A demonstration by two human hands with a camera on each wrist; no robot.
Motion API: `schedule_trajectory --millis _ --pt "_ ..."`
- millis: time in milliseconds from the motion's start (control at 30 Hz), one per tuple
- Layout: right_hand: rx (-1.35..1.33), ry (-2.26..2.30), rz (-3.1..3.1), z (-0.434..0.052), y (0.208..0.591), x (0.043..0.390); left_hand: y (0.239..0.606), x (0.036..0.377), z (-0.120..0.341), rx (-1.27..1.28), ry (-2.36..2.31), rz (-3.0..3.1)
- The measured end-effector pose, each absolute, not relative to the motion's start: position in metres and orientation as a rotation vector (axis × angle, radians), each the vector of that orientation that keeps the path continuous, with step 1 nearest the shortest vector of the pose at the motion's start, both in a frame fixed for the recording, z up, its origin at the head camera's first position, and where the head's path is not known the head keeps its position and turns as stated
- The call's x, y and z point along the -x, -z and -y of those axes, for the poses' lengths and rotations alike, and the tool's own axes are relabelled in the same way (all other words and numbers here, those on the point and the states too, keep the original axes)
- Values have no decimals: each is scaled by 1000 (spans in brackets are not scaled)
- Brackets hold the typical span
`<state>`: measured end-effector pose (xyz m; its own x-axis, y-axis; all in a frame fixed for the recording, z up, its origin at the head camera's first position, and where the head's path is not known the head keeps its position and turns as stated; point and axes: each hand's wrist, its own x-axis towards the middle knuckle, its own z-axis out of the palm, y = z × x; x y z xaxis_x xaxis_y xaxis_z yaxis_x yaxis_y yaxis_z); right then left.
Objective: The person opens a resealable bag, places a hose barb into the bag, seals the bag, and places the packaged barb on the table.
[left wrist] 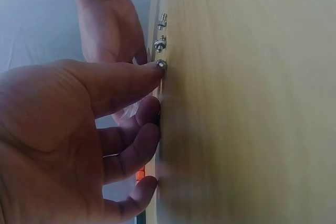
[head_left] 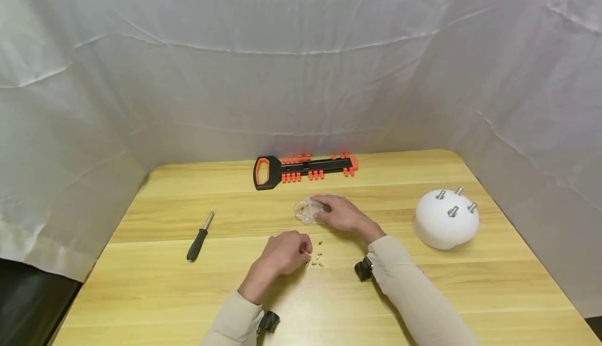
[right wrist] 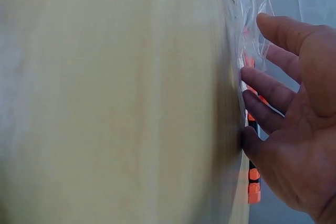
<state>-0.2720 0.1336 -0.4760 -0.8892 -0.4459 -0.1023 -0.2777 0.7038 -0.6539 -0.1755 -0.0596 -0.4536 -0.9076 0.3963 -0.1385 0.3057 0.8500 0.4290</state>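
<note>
The left hand (head_left: 285, 252) sits low in the centre of the head view, knuckles up and fingers curled down toward the wooden surface (head_left: 141, 293); in the left wrist view its fingers (left wrist: 131, 80) are slightly apart, and the uppermost fingertip touches one small screw (left wrist: 161, 64) without any finger closing round it; more small screws (head_left: 317, 258) lie scattered just to the right of that hand in the head view, near the frame's centre; the right hand (head_left: 342, 212) lies a little higher and to the right, palm down, forearm running off toward the lower right corner; its fingers (right wrist: 268, 95) are spread and nearly straight, resting against a clear plastic bag (head_left: 309, 211) that lies on the surface just left of the hand; a black-handled screwdriver (head_left: 199, 238) lies at centre left, well apart from both hands; an orange and black tool rack (head_left: 303, 169) lies above the hands near the back edge; a white dome with metal studs (head_left: 446, 218) stands at the right
</note>
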Motion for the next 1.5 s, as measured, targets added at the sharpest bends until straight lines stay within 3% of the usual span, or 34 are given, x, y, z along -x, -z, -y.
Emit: schedule_trajectory --millis 767,1500 --pt "576 968 -2665 -135 475 274 452 173 56 -624 -431 -2777" --pt "589 989 -2649 -131 477 272 450 202 70 -439 -851 -2969"
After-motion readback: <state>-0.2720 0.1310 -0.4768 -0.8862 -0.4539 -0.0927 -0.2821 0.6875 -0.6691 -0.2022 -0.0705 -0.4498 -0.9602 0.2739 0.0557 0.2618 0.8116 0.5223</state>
